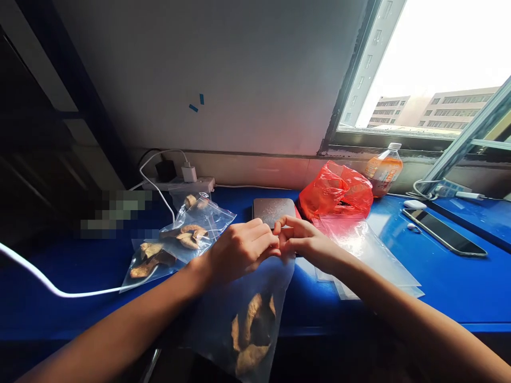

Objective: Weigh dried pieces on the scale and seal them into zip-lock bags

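A clear plastic zip bag with several dried, tan-brown slices hangs in front of the desk edge. My left hand is closed on the bag's top edge, fingers curled. Against it, my right hand pinches the same edge near its right corner. Just behind my hands lies a flat grey scale with crumbs on its top, partly covered by my fingers. To the left, filled clear bags holding similar dried slices lie on the blue desk.
A red plastic bag stands behind flat clear bags. Further right are a drink bottle, a phone, an earbud case and an earbud. A white cable runs from a power strip across the left side.
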The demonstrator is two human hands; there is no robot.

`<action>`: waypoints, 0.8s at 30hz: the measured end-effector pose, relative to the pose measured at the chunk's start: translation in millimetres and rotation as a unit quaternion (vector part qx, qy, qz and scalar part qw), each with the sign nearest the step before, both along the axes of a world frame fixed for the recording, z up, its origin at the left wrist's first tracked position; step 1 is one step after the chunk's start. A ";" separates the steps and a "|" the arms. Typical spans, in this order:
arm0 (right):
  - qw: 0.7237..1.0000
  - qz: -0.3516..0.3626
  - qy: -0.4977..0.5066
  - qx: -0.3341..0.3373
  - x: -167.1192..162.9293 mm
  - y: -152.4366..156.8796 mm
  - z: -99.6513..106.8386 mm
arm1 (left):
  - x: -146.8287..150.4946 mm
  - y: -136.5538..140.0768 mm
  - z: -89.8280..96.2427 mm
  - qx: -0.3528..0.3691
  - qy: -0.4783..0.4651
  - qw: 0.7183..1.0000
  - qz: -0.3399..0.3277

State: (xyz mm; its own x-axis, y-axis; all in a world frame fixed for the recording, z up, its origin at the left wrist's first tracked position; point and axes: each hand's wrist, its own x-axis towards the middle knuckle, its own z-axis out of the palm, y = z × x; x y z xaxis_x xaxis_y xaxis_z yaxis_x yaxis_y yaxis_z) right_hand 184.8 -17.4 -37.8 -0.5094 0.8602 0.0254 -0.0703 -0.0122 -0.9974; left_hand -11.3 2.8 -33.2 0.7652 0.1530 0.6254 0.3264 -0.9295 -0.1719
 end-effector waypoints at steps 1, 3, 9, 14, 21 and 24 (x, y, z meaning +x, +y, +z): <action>1.000 0.002 0.012 -0.011 -1.1 0.3 -0.6 | 0.6 -0.7 0.0 -0.002 0.005 1.000 -0.004; 0.999 0.001 0.030 -0.029 -3.8 0.7 -1.4 | 1.6 -2.4 0.7 -0.001 0.010 1.000 -0.013; 0.987 -0.160 -0.007 0.016 -8.2 3.3 -0.8 | 2.4 -2.2 3.7 0.000 0.008 1.000 -0.012; 0.965 -0.172 -0.121 0.157 -7.0 -3.0 4.4 | -2.9 6.0 0.3 -0.072 0.001 0.997 0.010; 0.958 -0.115 -0.186 0.185 -11.1 -11.7 5.7 | -10.1 7.6 4.1 -0.305 -0.032 0.950 0.056; 0.964 -0.102 -0.167 0.180 -10.2 -9.2 4.8 | -12.5 11.2 8.8 -0.345 0.022 0.937 0.056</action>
